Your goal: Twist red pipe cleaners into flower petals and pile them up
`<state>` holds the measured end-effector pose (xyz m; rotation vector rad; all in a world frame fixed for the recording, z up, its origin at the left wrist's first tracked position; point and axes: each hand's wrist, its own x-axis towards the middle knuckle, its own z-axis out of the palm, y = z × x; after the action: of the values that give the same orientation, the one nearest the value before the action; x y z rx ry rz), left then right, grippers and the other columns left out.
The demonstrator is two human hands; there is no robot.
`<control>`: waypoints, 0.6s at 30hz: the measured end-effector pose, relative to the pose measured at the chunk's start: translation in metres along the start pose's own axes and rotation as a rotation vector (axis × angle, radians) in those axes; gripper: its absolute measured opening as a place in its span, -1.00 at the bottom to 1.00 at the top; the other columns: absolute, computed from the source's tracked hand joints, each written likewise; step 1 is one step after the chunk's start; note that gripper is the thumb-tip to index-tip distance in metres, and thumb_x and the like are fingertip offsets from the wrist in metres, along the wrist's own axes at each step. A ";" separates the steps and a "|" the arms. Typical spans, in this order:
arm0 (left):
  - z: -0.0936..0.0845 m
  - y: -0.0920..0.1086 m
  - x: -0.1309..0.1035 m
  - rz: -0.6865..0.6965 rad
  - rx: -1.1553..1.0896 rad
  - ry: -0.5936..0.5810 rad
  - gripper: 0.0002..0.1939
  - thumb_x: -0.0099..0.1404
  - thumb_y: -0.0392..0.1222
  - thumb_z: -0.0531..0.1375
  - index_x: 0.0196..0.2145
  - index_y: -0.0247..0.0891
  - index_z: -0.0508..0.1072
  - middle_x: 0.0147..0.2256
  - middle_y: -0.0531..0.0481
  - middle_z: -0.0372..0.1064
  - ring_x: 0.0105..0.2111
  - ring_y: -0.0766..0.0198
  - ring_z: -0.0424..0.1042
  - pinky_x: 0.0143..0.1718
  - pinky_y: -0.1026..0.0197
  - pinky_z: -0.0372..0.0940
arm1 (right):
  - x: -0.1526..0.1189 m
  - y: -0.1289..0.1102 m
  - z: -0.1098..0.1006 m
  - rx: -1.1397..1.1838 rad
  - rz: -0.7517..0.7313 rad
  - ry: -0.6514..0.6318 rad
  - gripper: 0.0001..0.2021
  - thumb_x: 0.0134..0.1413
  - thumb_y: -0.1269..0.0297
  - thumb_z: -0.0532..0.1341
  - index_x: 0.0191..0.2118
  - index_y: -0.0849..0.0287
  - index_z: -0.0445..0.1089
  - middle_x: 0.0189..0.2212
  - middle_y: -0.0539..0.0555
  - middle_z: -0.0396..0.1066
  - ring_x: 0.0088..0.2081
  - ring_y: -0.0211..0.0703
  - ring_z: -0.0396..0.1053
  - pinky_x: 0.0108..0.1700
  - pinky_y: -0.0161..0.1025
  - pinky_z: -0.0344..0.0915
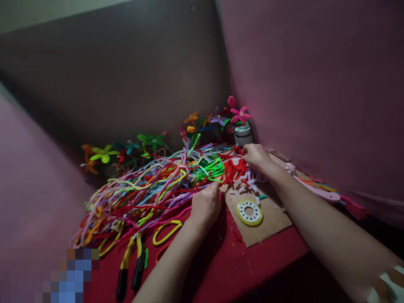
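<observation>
My left hand is closed at the right edge of a big pile of coloured pipe cleaners. What its fingers hold, if anything, is hidden. Farther back, my right hand has its fingers pinched together at a red pipe cleaner. Short red pipe cleaner pieces lie between the hands, with pale lilac pieces beside them. Under these is a brown cardboard sheet, and a roll of tape with a white core lies flat on it.
Black-and-yellow pliers and yellow-handled scissors lie on the red tabletop. Pipe cleaner flowers line the back, with a pink flower above a white container. A pink curved tool rests at right. Walls close in both sides.
</observation>
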<state>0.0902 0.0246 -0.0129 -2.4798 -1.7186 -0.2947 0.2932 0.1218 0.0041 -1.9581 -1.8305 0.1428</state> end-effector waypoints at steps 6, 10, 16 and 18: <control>-0.024 -0.027 -0.004 -0.028 0.093 0.215 -0.74 0.30 -0.26 -0.12 -0.22 -0.23 0.34 -0.35 -0.05 0.40 -0.33 0.28 0.37 -0.30 0.31 0.17 | -0.018 -0.020 -0.007 0.481 -0.335 0.450 -0.85 -0.02 0.33 0.13 -0.36 0.25 0.42 -0.38 0.10 0.42 -0.33 -0.22 0.35 -0.25 -0.34 0.22; -0.052 -0.061 -0.022 -0.066 0.242 0.204 -0.78 0.29 -0.24 -0.07 -0.30 -0.23 0.36 -0.31 -0.07 0.38 -0.28 0.24 0.34 -0.27 0.28 0.16 | -0.031 -0.032 -0.011 0.646 -0.401 0.460 -0.88 -0.04 0.34 0.14 -0.41 0.23 0.40 -0.44 0.06 0.39 -0.38 -0.23 0.33 -0.29 -0.33 0.23; -0.080 -0.123 -0.059 -0.069 0.317 0.128 -0.81 0.18 -0.31 0.00 -0.30 -0.21 0.38 -0.29 -0.06 0.38 -0.28 0.22 0.34 -0.35 0.28 0.17 | -0.046 -0.051 -0.004 0.805 -0.451 0.314 -0.91 -0.04 0.35 0.15 -0.44 0.21 0.39 -0.45 0.05 0.38 -0.37 -0.23 0.32 -0.29 -0.32 0.23; -0.085 -0.146 -0.066 -0.105 0.284 0.155 -0.77 0.17 -0.35 -0.03 -0.33 -0.20 0.39 -0.34 -0.02 0.40 -0.31 0.27 0.36 -0.31 0.30 0.17 | -0.053 -0.060 0.005 0.865 -0.474 0.272 -0.93 -0.05 0.36 0.16 -0.43 0.21 0.38 -0.44 0.05 0.38 -0.36 -0.23 0.33 -0.28 -0.31 0.24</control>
<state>-0.0768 -0.0010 0.0527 -2.1157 -1.6973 -0.2274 0.2300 0.0727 0.0116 -0.8884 -1.6047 0.4101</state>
